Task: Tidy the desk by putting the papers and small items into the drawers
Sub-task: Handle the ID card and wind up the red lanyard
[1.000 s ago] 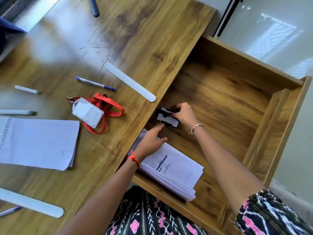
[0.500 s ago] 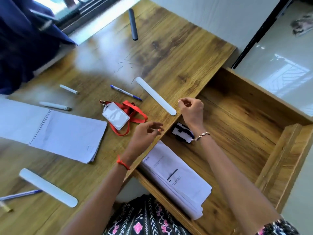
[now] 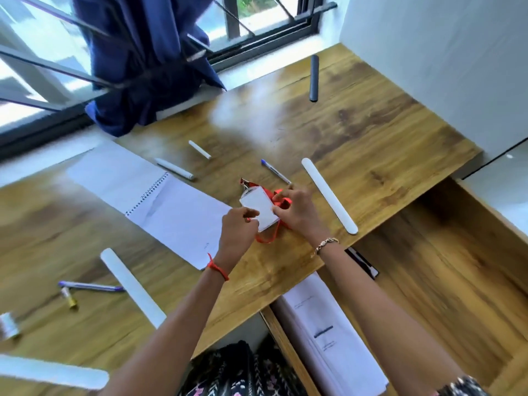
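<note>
Since leaving the drawer (image 3: 443,281), left hand (image 3: 238,230) and right hand (image 3: 297,212) pinch badge (image 3: 258,207) | red lanyard (image 3: 265,238) beneath

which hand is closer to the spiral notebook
Left. The left hand is at the right edge of the spiral notebook, pinching the badge holder. The right hand holds the badge holder's other side, farther from the notebook.

View: head-worn, wide-angle, single.
Facing: forward and steeply down onto counter (image 3: 371,132), window (image 3: 265,12) at top.
Range: near; drawer (image 3: 443,281) lower right.
</note>
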A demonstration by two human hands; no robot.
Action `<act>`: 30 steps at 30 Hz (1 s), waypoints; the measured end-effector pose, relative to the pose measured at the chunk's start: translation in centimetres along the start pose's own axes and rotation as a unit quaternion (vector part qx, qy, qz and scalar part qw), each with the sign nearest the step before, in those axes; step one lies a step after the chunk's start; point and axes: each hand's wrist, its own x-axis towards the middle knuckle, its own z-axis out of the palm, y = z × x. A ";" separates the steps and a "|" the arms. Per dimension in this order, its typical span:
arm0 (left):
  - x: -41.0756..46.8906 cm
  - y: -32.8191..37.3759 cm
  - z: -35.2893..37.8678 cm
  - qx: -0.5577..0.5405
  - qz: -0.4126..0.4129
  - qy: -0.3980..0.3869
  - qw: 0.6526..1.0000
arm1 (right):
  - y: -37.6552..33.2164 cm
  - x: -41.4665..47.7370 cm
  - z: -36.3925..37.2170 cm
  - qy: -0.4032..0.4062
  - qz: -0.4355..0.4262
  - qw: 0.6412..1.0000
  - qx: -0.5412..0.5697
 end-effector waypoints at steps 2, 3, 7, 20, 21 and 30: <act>0.1 -0.2 -0.1 0.002 -0.001 -0.001 1.000 | -0.7 0.3 0.7 -0.028 -0.003 0.997 -0.067; 0.2 -0.3 -0.1 0.003 -0.001 -0.001 1.000 | -1.1 0.4 0.9 -0.037 -0.002 0.994 -0.101; 0.4 -0.5 -0.3 -0.005 -0.008 -0.007 1.000 | -1.8 0.7 1.4 -0.028 0.015 0.984 -0.177; 1.0 -0.7 -1.0 -0.092 -0.047 -0.015 0.995 | -2.2 1.3 0.0 -0.015 0.160 0.975 0.155; 1.1 -0.5 -1.1 -0.114 -0.055 -0.014 0.992 | -2.5 1.3 -0.4 -0.011 0.172 0.966 0.190; 0.4 4.7 -6.1 -0.376 -0.035 -0.054 0.925 | -8.4 0.2 -5.1 -0.065 0.154 0.900 0.402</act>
